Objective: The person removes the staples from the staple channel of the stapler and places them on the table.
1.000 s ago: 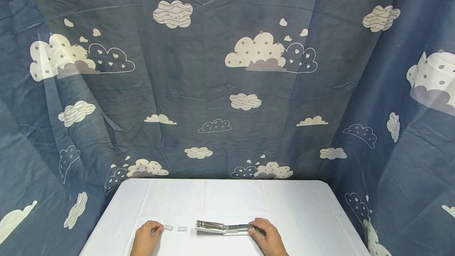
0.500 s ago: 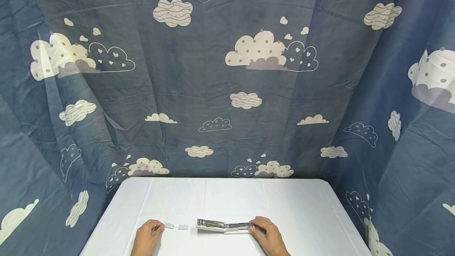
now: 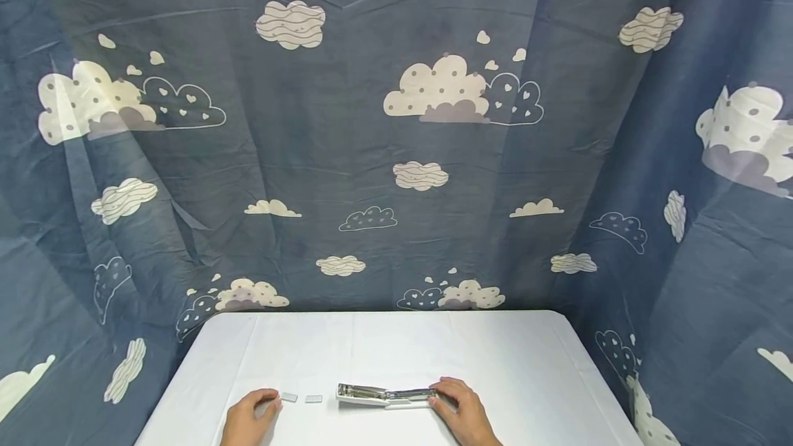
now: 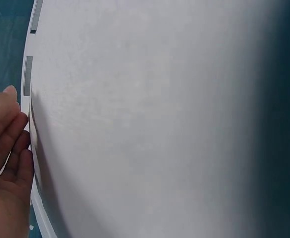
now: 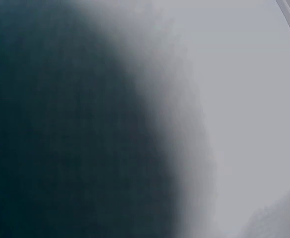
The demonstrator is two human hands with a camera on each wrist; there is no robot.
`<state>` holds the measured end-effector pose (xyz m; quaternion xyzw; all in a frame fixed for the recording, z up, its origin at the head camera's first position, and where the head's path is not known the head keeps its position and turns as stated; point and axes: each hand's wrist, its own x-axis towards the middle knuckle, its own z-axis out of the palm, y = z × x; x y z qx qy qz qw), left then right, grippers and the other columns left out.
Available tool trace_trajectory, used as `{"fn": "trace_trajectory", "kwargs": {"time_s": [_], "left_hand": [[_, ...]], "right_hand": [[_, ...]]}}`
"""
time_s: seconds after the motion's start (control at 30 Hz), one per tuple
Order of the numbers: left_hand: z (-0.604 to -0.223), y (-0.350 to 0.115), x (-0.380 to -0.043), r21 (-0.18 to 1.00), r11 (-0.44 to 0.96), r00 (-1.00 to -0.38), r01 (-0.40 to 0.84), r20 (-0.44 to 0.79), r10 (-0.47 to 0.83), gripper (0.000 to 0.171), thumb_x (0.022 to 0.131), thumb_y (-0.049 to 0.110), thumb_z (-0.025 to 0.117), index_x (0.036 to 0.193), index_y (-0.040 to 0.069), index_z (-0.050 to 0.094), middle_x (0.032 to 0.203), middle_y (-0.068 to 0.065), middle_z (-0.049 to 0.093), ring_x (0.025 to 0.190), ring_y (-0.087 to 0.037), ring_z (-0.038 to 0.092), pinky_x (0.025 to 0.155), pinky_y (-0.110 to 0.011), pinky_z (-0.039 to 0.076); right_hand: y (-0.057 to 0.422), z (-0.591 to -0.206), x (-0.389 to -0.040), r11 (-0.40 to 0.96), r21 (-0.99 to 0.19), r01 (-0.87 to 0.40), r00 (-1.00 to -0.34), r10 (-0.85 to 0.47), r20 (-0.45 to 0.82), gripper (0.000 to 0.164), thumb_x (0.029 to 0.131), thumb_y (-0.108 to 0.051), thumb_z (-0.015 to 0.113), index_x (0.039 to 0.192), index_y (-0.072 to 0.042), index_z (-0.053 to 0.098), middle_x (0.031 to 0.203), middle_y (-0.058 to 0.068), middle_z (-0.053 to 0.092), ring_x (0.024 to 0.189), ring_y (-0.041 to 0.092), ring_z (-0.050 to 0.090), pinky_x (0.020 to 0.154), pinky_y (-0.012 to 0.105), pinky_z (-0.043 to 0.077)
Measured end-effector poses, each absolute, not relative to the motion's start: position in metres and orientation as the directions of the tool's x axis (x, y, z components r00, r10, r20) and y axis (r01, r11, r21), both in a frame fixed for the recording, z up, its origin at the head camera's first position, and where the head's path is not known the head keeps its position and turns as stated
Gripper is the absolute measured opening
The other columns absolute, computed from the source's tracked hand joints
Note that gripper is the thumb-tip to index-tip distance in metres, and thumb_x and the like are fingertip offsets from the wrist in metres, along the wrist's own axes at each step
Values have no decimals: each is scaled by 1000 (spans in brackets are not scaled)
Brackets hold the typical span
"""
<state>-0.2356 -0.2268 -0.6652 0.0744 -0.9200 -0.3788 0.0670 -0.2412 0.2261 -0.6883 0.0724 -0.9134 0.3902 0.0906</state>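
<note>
An opened stapler, white outside with metal parts showing, lies across the middle of the white table. My right hand holds its right end, thumb on the near side and fingers on the far side. Left of the stapler lie two short grey staple strips; the nearer one to my left hand is the tilted left strip, and the other strip lies between it and the stapler. In the left wrist view the fingers are loosely bent, tips just short of the left strip, thumb and forefinger apart.
The white table has rounded far corners. Behind and beside it hangs a dark blue curtain printed with clouds. A blurred dark shape covers much of the right wrist view.
My left thumb and forefinger have parted at the left strip's end. The head view has shifted slightly. My right hand stays on the stapler's end.
</note>
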Motion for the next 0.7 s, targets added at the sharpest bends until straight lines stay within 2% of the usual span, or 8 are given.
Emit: {"fn": "trace_trajectory", "kwargs": {"time_s": [0.4, 0.57, 0.7], "left_hand": [[-661, -226, -231, 702, 710, -989, -62, 54, -140, 37, 91, 25, 78, 121, 4, 71, 119, -14, 75, 122, -41, 65, 107, -62, 48], [-661, -222, -231, 683, 729, -994, -44, 46, -103, 43, 90, 26, 80, 125, 3, 68, 117, -12, 75, 119, -39, 66, 106, -62, 48], [-656, -223, -231, 679, 734, -996, 1, 67, -61, 46, 90, 28, 80, 127, 5, 67, 117, -9, 74, 112, -33, 69, 101, -54, 55]], "right_hand": [[230, -681, -245, 689, -694, -208, -976, -103, 191, 31, 91, -47, 75, 113, -26, 73, 129, 2, 70, 128, 32, 63, 110, 59, 47], [239, -673, -239, 681, -703, -205, -978, -177, 114, 42, 90, -45, 76, 123, -21, 69, 138, 9, 64, 135, 39, 56, 112, 63, 43], [246, -663, -233, 708, -679, -193, -975, -216, 52, 54, 90, -52, 73, 133, -20, 62, 147, 10, 59, 139, 40, 52, 114, 64, 41]]}}
